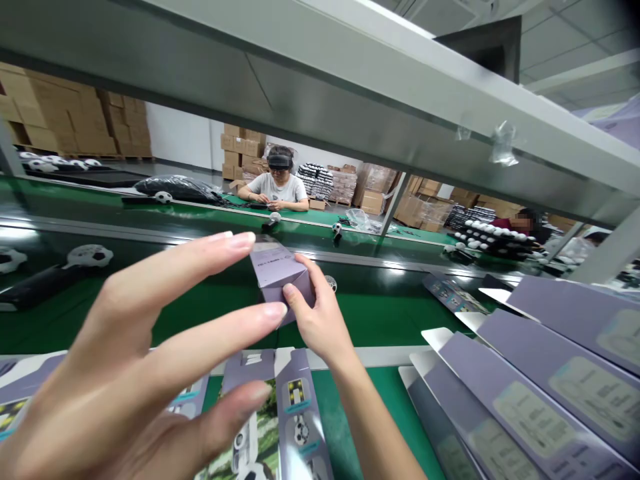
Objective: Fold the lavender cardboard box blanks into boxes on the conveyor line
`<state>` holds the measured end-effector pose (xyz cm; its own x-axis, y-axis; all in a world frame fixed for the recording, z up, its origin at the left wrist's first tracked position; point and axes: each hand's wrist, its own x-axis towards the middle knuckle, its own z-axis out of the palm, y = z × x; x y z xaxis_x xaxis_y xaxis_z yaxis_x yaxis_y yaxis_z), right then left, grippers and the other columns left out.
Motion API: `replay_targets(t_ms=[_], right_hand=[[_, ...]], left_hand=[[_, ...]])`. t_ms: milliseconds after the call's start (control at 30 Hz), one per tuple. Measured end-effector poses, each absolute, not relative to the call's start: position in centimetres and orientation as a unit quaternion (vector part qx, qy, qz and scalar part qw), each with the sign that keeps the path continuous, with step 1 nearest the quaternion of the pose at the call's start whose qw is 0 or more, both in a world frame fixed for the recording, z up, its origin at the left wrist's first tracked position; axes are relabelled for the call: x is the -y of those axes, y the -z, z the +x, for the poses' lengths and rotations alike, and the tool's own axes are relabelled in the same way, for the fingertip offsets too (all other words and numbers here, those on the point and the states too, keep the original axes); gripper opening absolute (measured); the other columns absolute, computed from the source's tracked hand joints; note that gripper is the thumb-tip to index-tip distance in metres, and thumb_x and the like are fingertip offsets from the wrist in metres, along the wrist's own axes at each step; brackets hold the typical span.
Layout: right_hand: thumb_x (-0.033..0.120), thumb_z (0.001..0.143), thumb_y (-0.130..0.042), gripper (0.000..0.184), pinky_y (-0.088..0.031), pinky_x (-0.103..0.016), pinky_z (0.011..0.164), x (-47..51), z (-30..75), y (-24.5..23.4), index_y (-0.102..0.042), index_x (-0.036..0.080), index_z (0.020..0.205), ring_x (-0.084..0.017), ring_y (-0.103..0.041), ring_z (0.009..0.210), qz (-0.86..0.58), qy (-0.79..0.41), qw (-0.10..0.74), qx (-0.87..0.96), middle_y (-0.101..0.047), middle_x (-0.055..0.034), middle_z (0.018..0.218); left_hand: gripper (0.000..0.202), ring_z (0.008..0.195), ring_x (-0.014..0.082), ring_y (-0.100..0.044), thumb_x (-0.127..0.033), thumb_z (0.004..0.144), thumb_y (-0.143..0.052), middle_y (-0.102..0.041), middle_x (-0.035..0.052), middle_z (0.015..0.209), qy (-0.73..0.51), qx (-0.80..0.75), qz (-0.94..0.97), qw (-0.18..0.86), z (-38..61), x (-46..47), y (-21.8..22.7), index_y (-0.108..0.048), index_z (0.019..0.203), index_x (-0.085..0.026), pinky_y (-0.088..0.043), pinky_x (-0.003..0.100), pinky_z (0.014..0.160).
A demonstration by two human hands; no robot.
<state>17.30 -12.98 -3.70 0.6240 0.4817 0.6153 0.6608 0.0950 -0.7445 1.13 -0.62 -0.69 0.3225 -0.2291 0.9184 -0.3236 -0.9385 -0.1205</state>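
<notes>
Lilac carton (277,273): folded up into a box shape, tilting, and hanging just ahead of the fingertips, above the green belt (395,320). Right hand (320,323): curling around the carton's right side and gripping it, with its fingers (305,265) pressing on the upper edge. Left hand (150,333): spreading wide open and gripping nothing, with its fingers reaching toward the carton's left side; whether they are touching it or only just beside it cannot be told.

Risks: a one-handed hold on a tilted carton could let it slip if the right hand's fingers are easing, and it could then land on the printed blank (300,413) lying below the hands. Pressure on the thin card could be creasing a panel or springing a flap open.

Hidden: the right hand is covering part of the carton, and its underside is facing away, so whether its flaps are tucked cannot be made out. The left hand is blocking part of the blank, which is also running off the lower edge of the view. A stack of lilac blanks (565,380) is lying to the right of the hands and running out of view; its small print is too blurred to read.
</notes>
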Motion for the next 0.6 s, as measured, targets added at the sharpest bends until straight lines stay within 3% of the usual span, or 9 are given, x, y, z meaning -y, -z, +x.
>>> replay_targets(t_ms=[100, 167, 233, 300, 400, 500, 600], right_hand=[[0.017, 0.093, -0.045, 0.051, -0.036, -0.048, 0.117, 12.1, 18.5, 6.0, -0.044, 0.018, 0.144, -0.028, -0.033, 0.144, -0.803, 0.096, 0.451, 0.377, -0.035, -0.0128, 0.154], [0.015, 0.093, -0.043, 0.058, -0.045, -0.054, 0.108, 11.8, 18.7, 6.9, -0.035, 0.017, 0.15, -0.036, -0.033, 0.143, -0.88, 0.053, 0.334, 0.333, -0.028, -0.0176, 0.156], [0.016, 0.092, -0.047, 0.063, -0.05, -0.054, 0.101, 11.9, 18.5, 7.2, -0.029, 0.014, 0.152, -0.039, -0.041, 0.137, -0.918, 0.022, 0.253, 0.303, -0.032, -0.0213, 0.153], [0.02, 0.092, -0.051, 0.061, -0.053, -0.052, 0.097, 12.2, 18.4, 6.9, -0.033, 0.012, 0.15, -0.039, -0.047, 0.131, -0.936, 0.032, 0.203, 0.284, -0.041, -0.0216, 0.147], [0.026, 0.095, -0.049, 0.047, -0.055, -0.05, 0.092, 13.0, 18.2, 5.9, -0.048, 0.009, 0.139, -0.038, -0.054, 0.122, -0.952, 0.073, 0.151, 0.256, -0.055, -0.0208, 0.132], [0.032, 0.098, -0.041, 0.038, -0.054, -0.05, 0.091, 13.8, 18.1, 5.0, -0.065, 0.007, 0.114, -0.037, -0.064, 0.107, -0.963, 0.037, 0.099, 0.246, -0.067, -0.0208, 0.11], [0.04, 0.095, -0.048, 0.041, -0.054, -0.047, 0.091, 13.8, 17.9, 5.0, -0.069, 0.008, 0.108, -0.036, -0.066, 0.106, -0.964, -0.03, 0.052, 0.26, -0.069, -0.0221, 0.108]], left_hand=[[0.058, 0.139, 0.0123, -0.038, -0.021, 0.088, -0.055, -0.026, -0.0168, 0.157, -0.557, 0.175, 0.812, 0.023, 1.3, 0.3, 0.5, -0.044, 0.138, -0.046, -0.03, 0.027, 0.12], [0.041, 0.136, 0.0108, -0.04, -0.024, 0.089, -0.055, -0.03, -0.014, 0.155, -0.551, 0.184, 0.814, 0.004, 1.4, 0.2, 0.5, -0.053, 0.127, -0.039, -0.029, 0.021, 0.117], [0.028, 0.131, 0.0102, -0.046, -0.031, 0.092, -0.052, -0.037, -0.0131, 0.151, -0.527, 0.173, 0.832, 0.001, 1.7, 0.0, 0.7, -0.055, 0.119, -0.037, -0.034, 0.019, 0.112], [0.03, 0.122, 0.0138, -0.056, -0.046, 0.093, -0.048, -0.048, -0.0131, 0.142, -0.452, 0.109, 0.885, 0.042, 2.1, -0.3, 1.2, -0.054, 0.122, -0.043, -0.046, 0.024, 0.102], [0.055, 0.117, 0.0294, -0.062, -0.066, 0.086, -0.041, -0.061, -0.004, 0.133, -0.188, -0.066, 0.971, 0.132, 3.5, -1.1, 2.5, -0.046, 0.136, -0.046, -0.053, 0.045, 0.095], [0.066, 0.117, 0.0383, -0.061, -0.061, 0.086, -0.035, -0.065, 0.0111, 0.125, 0.033, -0.182, 0.974, 0.127, 5.3, -2.2, 4.2, -0.037, 0.148, -0.037, -0.049, 0.054, 0.096], [0.067, 0.115, 0.0402, -0.062, -0.053, 0.089, -0.034, -0.065, 0.0206, 0.121, 0.072, -0.198, 0.973, 0.098, 6.8, -2.8, 5.8, -0.037, 0.15, -0.023, -0.049, 0.053, 0.096]])
